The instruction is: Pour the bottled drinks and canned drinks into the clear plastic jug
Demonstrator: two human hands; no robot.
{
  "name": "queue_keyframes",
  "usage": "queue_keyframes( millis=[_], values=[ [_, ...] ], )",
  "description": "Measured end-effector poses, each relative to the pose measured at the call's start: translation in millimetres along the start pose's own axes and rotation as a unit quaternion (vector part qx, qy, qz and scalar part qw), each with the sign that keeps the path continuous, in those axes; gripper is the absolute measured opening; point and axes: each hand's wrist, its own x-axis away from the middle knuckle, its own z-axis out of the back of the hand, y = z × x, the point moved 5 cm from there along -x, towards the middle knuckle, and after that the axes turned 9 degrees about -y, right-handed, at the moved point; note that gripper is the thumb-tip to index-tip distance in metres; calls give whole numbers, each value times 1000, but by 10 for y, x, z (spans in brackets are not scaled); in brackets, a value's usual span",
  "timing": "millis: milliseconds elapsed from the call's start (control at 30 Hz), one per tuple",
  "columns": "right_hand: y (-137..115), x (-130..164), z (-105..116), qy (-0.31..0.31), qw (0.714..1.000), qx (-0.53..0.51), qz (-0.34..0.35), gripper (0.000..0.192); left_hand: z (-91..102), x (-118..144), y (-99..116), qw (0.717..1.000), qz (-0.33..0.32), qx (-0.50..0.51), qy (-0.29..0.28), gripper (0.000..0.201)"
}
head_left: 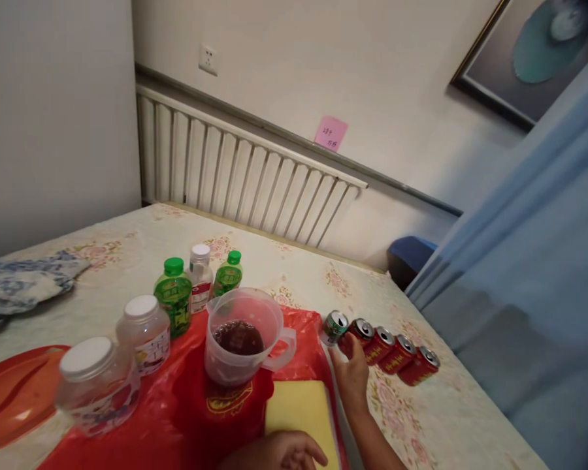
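Reaching right, the right hand (351, 373) touches the row of cans (387, 344) — grip half-open, holding nothing; next needs fingers closed round one can.

The left hand (287, 452) rests loosely open on the yellow pad (298, 412).

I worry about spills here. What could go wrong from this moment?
1. The right hand reaches the row of opened cans, which stand close together near the table edge; one nudge might topple several or push one off.
2. The measuring jug holds dark liquid, has no lid, and stands on wrinkled red plastic; a pull on the plastic could tip it.
3. The left hand rests on the yellow pad, close to the jug.
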Motion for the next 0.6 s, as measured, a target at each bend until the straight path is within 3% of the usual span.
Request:
queue_keyframes(
  millis=[133,200,300,400,500,600],
  values=[
    [-246,-272,96,-31,976,168,132,54,9,-23,-35,1000,5,7,9,45],
    [-420,-437,103,-93,933,296,182,62,18,-39,-49,1000,2,11,10,46],
    [-542,-698,46,-231,833,465,193,69,25,-55,-44,1000,-6,24,6,50],
    [-598,-906,-15,-306,795,482,205,53,9,-55,28,999,-20,31,-10,53],
    [-611,-995,-72,-348,780,475,213,37,-10,-47,105,999,-14,36,-12,50],
    [-653,-976,-33,-355,781,468,213,38,-18,-58,106,999,2,49,-4,50]
  ],
)
